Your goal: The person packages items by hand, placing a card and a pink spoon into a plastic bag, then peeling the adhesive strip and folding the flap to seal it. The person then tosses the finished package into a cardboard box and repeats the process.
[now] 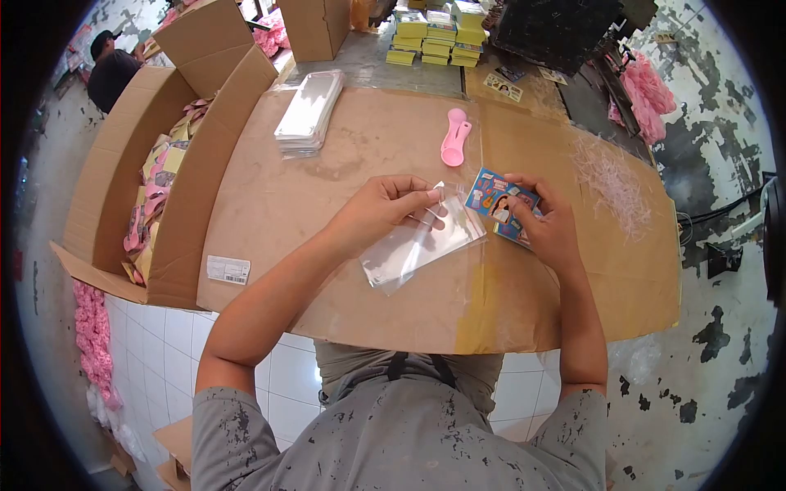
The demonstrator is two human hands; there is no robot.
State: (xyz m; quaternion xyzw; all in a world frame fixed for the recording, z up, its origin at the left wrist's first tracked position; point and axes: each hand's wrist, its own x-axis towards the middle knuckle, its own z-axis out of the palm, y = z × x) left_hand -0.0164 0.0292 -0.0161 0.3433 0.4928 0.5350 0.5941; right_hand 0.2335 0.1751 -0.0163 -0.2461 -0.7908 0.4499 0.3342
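My left hand [401,209] pinches the upper edge of a clear plastic bag [409,255], which slants down over the cardboard-covered table [352,307]. Close beside it, my right hand [544,221] grips small blue printed cards [491,196] between thumb and fingers. One card's corner reaches near the bag's opening; whether they touch I cannot tell. Part of another blue card shows under the right thumb. Beyond the hands lies a pink measuring spoon set [456,137]. A stack of clear plastic bags [309,113] rests farther back on the left.
At left stands an open carton [176,245] holding many pink and yellow packed pieces. Stacks of yellow-edged cards [438,37] sit at the back. Thin plastic strips [614,184] lie piled on the right. A white label [228,269] is near the left edge. Another person [112,72] is far left.
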